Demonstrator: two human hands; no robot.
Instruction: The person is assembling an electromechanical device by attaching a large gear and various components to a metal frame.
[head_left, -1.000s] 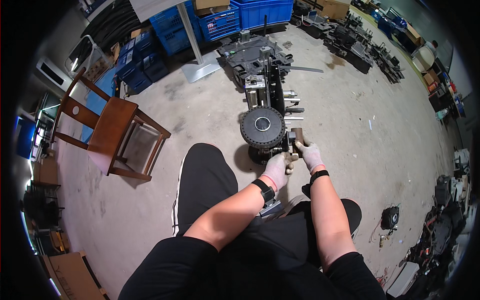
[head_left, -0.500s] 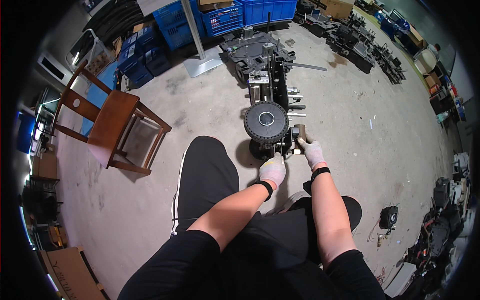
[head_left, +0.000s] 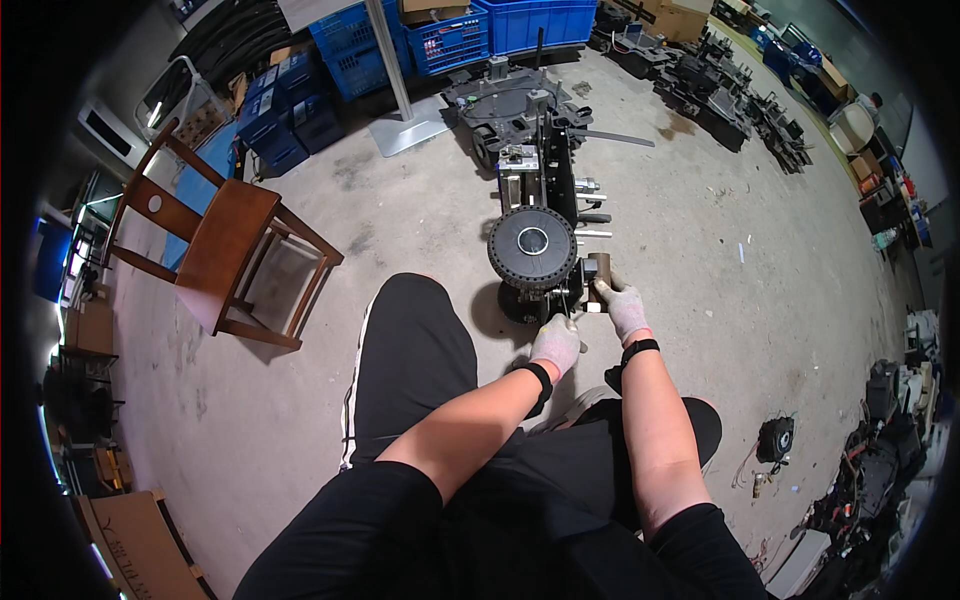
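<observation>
A black machine assembly (head_left: 558,168) stands on the floor ahead of me, with a round, toothed-edge black wheel (head_left: 532,244) at its near end. My left hand (head_left: 557,342), in a pale glove, is closed just below the wheel. A thin shaft shows above its fingers and a small end pokes out at its right side; what it grips is too small to name. To the right, my gloved right hand (head_left: 626,308) is closed around the lower part of a brown cylindrical part (head_left: 601,267) at the assembly's side. Its fingertips are partly hidden.
A brown wooden chair (head_left: 232,240) stands at left. Blue crates (head_left: 448,42) and a metal post on a flat base (head_left: 408,130) are at the back. Machine parts (head_left: 715,95) lie far right; a small black part with wires (head_left: 776,440) lies near right.
My left hand has shifted slightly right and down and turned, and a small end now shows beside it. The right hand stays at the brown cylindrical part.
</observation>
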